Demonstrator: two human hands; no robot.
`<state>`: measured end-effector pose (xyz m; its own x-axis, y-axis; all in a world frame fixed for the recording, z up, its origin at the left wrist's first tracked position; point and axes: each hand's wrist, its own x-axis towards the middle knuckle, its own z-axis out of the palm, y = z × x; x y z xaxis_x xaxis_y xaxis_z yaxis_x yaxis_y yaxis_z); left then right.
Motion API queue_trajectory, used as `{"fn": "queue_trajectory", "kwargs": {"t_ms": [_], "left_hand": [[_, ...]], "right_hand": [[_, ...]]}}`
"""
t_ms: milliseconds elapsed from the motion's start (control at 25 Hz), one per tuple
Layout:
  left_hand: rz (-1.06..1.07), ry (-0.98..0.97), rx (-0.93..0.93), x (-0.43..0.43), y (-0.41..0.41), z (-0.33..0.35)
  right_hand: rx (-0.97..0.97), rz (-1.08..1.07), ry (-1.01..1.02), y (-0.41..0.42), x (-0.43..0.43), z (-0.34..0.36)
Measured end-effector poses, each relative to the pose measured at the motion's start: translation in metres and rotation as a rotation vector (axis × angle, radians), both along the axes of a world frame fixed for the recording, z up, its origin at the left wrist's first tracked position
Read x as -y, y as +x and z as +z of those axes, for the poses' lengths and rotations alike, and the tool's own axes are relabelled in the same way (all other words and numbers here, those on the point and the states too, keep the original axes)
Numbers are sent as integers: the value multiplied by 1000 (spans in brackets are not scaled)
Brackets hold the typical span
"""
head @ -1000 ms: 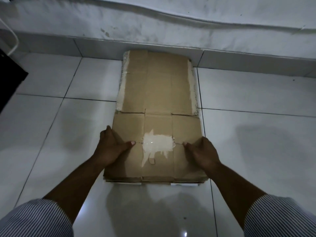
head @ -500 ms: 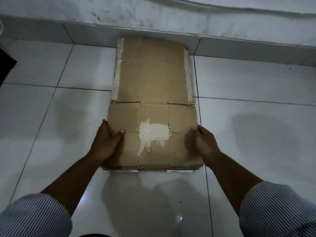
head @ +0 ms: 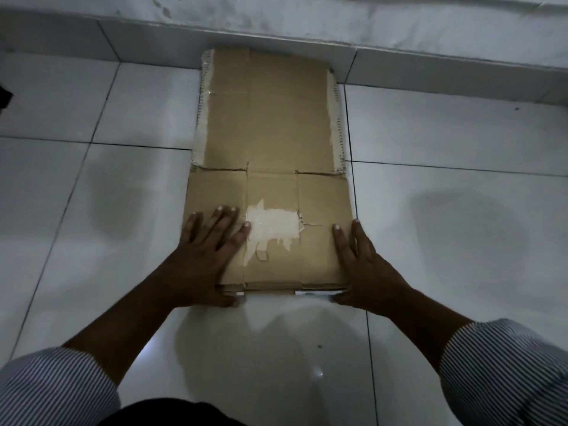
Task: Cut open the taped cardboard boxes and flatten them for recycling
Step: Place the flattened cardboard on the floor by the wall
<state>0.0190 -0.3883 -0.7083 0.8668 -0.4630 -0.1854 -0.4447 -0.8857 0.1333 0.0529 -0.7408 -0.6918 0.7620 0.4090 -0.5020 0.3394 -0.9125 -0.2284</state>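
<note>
A flattened brown cardboard box [head: 270, 124] lies on the white tiled floor, its far end against the wall's skirting. A torn white label patch [head: 272, 229] marks its near half, and strips of tape run along both long edges. My left hand [head: 206, 253] lies flat with straight, spread fingers on the near left corner, its thumb at the near edge. My right hand [head: 358, 265] rests with straight fingers along the near right edge, thumb at the near right corner. Both hands press on the cardboard and hold nothing.
White glossy floor tiles [head: 445, 226] surround the box on the left, right and near side. A grey-white wall with a tiled skirting [head: 430, 72] runs across the back. A dark object [head: 4, 96] shows at the far left edge.
Both hands have shifted from the box's sides to its near corners, and their fingers have straightened out flat. The view has moved closer to the box.
</note>
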Motion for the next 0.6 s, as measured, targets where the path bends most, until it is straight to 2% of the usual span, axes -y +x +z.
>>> {"fn": "queue_trajectory", "kwargs": {"t_ms": [80,360,600], "left_hand": [[-27,61,-4,-3,4,-5],[-40,76,10,-6,5,-7],[-19,120,8,-7,3,-4]], "right_hand": [[7,8,-22,1,-3,0],[81,11,-64,-7,-9,3],[32,-24,-69,-6,-18,5]]}}
